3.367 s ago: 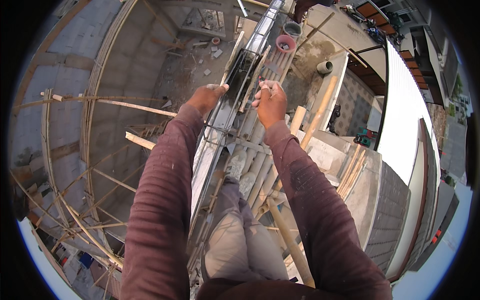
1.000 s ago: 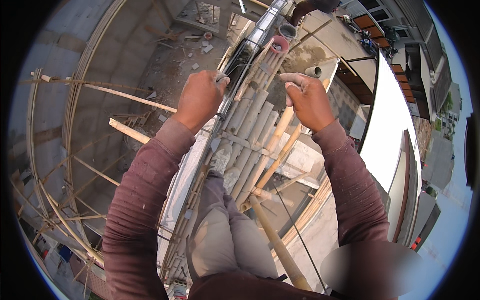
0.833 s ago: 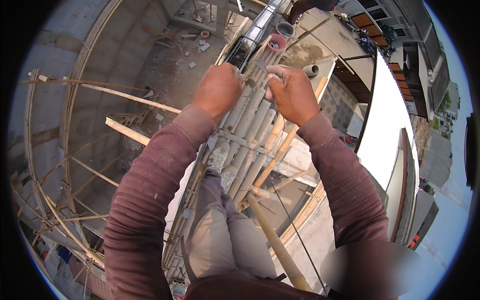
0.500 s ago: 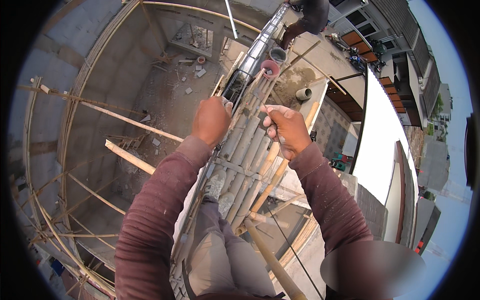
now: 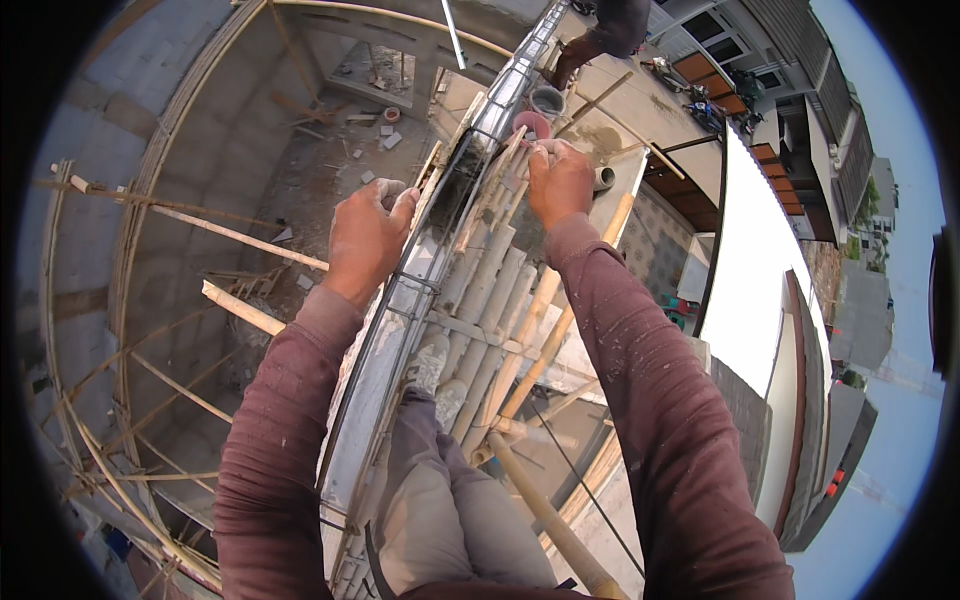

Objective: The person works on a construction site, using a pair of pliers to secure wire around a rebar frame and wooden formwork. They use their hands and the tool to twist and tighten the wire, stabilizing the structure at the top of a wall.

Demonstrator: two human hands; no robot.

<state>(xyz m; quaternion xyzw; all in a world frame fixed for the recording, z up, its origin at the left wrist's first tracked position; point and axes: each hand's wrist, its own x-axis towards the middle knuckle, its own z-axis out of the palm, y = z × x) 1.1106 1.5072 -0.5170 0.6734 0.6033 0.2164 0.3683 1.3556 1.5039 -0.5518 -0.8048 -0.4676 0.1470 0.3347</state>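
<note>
My left hand (image 5: 365,235) is raised beside the left edge of a long steel rebar cage (image 5: 408,283), its fingers curled toward the thumb. Anything between them is too small to make out. Over the right side of the bamboo planking, my right hand (image 5: 560,183) is closed in a pinch near a pink bucket (image 5: 532,124); what its fingertips grip is hidden. The cage runs away from me along a narrow formwork channel. Under my feet lie bamboo poles (image 5: 487,300) tied side by side.
A grey bucket (image 5: 547,101) stands beyond the pink one, near another person's leg (image 5: 605,35). To the left, a deep walled room drops to a rubble-strewn floor (image 5: 340,180). Bamboo scaffold poles (image 5: 240,307) jut across it. A white roof (image 5: 755,240) lies at right.
My left hand has moved left and slightly down, off the rebar. My right hand has gone forward and a little left, toward the pink bucket.
</note>
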